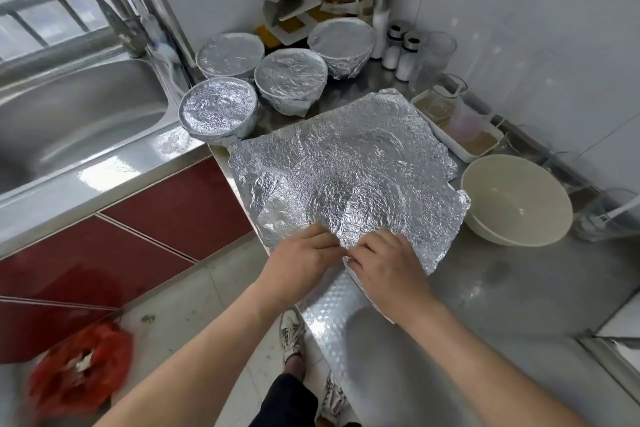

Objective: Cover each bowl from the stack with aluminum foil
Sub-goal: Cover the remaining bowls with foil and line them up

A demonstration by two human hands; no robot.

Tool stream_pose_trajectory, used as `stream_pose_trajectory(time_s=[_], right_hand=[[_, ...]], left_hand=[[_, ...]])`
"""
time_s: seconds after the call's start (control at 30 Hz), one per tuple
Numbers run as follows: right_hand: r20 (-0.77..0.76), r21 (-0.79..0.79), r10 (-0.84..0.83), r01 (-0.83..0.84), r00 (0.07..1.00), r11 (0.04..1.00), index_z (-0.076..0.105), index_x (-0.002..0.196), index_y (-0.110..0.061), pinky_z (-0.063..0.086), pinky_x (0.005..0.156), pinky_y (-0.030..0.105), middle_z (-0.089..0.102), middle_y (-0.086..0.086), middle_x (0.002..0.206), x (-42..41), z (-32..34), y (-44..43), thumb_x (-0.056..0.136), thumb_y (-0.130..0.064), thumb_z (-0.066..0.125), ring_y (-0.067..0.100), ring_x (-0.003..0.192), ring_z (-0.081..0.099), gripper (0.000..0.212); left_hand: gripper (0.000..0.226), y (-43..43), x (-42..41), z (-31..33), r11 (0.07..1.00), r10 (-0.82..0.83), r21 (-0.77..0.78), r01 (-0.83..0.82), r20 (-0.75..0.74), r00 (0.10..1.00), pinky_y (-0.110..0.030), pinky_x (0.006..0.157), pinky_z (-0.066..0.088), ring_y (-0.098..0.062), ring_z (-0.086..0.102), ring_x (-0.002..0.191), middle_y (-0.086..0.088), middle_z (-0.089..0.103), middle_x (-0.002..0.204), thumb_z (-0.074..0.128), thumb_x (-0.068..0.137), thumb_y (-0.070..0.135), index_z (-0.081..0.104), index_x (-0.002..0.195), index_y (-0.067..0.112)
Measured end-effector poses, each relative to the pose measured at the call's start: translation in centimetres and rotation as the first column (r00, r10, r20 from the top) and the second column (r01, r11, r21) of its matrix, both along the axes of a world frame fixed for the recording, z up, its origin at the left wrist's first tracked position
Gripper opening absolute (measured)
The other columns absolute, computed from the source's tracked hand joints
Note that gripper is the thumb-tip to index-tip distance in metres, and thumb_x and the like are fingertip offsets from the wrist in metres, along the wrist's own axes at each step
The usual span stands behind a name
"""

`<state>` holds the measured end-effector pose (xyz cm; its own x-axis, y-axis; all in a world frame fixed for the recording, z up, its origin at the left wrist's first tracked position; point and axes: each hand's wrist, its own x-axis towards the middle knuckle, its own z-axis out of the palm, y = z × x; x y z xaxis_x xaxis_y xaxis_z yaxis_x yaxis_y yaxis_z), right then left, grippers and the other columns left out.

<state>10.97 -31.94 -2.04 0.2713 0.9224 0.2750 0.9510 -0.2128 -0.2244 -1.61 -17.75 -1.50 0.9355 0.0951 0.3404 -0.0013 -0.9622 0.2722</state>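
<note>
Both left hand (300,262) and right hand (389,265) pinch the foil sheet (346,166).

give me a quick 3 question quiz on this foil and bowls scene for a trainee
1. How many foil-covered bowls stand behind the foil sheet?
2. True or false: the cream bowl right of the foil sheet is already covered.
3. Where are the left hand and right hand? A) in the sink B) at the sheet's near edge C) on the cream bowl
Key: 1) four 2) false 3) B
</note>
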Motion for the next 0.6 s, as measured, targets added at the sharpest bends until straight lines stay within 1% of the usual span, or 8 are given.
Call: stream_pose_trajectory(time_s=[0.07, 0.13, 0.27, 0.33, 0.4, 0.47, 0.53, 0.6], right_hand=[[0.059, -0.03, -0.01, 0.012, 0.998, 0.999, 0.064, 0.082, -0.021, 0.036, 0.068, 0.033, 0.059, -0.005, 0.084, -0.1, 0.1, 0.2, 0.083, -0.021, 0.072, 0.02, 0.08, 0.054, 0.007], [0.085, -0.032, -0.017, 0.02, 0.996, 0.999, 0.063, 0.081, -0.021, 0.031, 0.069, 0.032, 0.059, -0.004, 0.082, -0.3, 0.1, 0.5, 0.08, -0.018, 0.073, 0.02, 0.078, 0.053, 0.01], [0.123, -0.016, -0.023, 0.025, 0.992, 1.0, 0.063, 0.077, -0.019, 0.034, 0.068, 0.033, 0.058, -0.002, 0.076, -0.7, -0.1, 1.1, 0.082, -0.02, 0.072, 0.022, 0.073, 0.052, 0.01], [0.115, 0.001, -0.015, 0.015, 0.993, 1.0, 0.063, 0.076, -0.017, 0.034, 0.067, 0.033, 0.058, -0.001, 0.074, -0.7, -0.1, 1.2, 0.083, -0.018, 0.07, 0.022, 0.071, 0.052, 0.01], [0.104, 0.032, -0.015, 0.012, 0.994, 0.999, 0.063, 0.076, -0.016, 0.033, 0.068, 0.032, 0.057, 0.0, 0.073, -0.9, -0.1, 1.4, 0.082, -0.012, 0.07, 0.022, 0.07, 0.051, 0.01], [0.085, 0.057, -0.028, 0.024, 0.996, 0.998, 0.062, 0.075, -0.015, 0.034, 0.068, 0.031, 0.057, 0.0, 0.073, -1.2, -0.1, 1.6, 0.081, -0.009, 0.069, 0.022, 0.069, 0.05, 0.011], [0.059, 0.08, -0.045, 0.04, 0.997, 0.996, 0.062, 0.077, -0.015, 0.036, 0.067, 0.032, 0.056, 0.0, 0.074, -1.6, 0.0, 2.1, 0.085, -0.01, 0.063, 0.021, 0.07, 0.049, 0.009], [0.03, 0.097, -0.063, 0.06, 0.998, 0.993, 0.061, 0.077, -0.014, 0.039, 0.065, 0.033, 0.055, 0.001, 0.073, -2.3, 0.3, 2.7, 0.091, -0.014, 0.054, 0.021, 0.07, 0.047, 0.015]], left_hand=[[0.022, 0.0, 0.1, 0.1, 1.0, -0.003, 0.002, 0.003, 0.019, 1.0, -0.027, 0.077, 0.051, -0.016, 0.058, 0.089, 0.003, 0.071, 0.09, 0.056, 0.088, 0.018, 0.078, 0.092, 0.016], [0.023, 0.2, 0.1, 0.1, 1.0, -0.002, 0.0, 0.002, 0.025, 1.0, -0.024, 0.079, 0.049, -0.016, 0.058, 0.088, 0.002, 0.071, 0.091, 0.056, 0.087, 0.015, 0.078, 0.092, 0.015], [0.02, 0.4, -0.1, 0.2, 0.999, 0.027, -0.045, -0.027, 0.002, 1.0, -0.026, 0.08, 0.049, -0.018, 0.059, 0.089, 0.001, 0.071, 0.094, 0.057, 0.087, 0.016, 0.077, 0.092, 0.014], [0.021, 0.2, -0.1, 0.6, 0.994, 0.048, -0.098, -0.05, -0.024, 0.999, -0.024, 0.082, 0.047, -0.019, 0.059, 0.09, 0.0, 0.07, 0.094, 0.057, 0.084, 0.02, 0.076, 0.092, 0.013], [0.021, 0.2, -0.2, 0.9, 0.993, 0.044, -0.109, -0.047, -0.027, 0.999, -0.023, 0.082, 0.044, -0.018, 0.057, 0.091, 0.001, 0.07, 0.093, 0.06, 0.084, 0.025, 0.076, 0.092, 0.013], [0.022, 0.6, -0.1, 1.2, 0.993, 0.036, -0.115, -0.039, -0.024, 0.999, -0.025, 0.081, 0.047, -0.018, 0.057, 0.092, 0.003, 0.07, 0.093, 0.059, 0.088, 0.028, 0.076, 0.091, 0.014], [0.024, 1.4, 0.1, 1.2, 0.994, 0.018, -0.112, -0.018, -0.005, 1.0, -0.027, 0.079, 0.048, -0.019, 0.059, 0.09, 0.003, 0.071, 0.092, 0.057, 0.089, 0.027, 0.076, 0.088, 0.014], [0.024, 2.3, 0.1, 1.2, 0.996, 0.001, -0.086, 0.0, 0.007, 1.0, -0.028, 0.079, 0.049, -0.019, 0.059, 0.089, 0.002, 0.071, 0.09, 0.056, 0.089, 0.025, 0.076, 0.085, 0.012]])
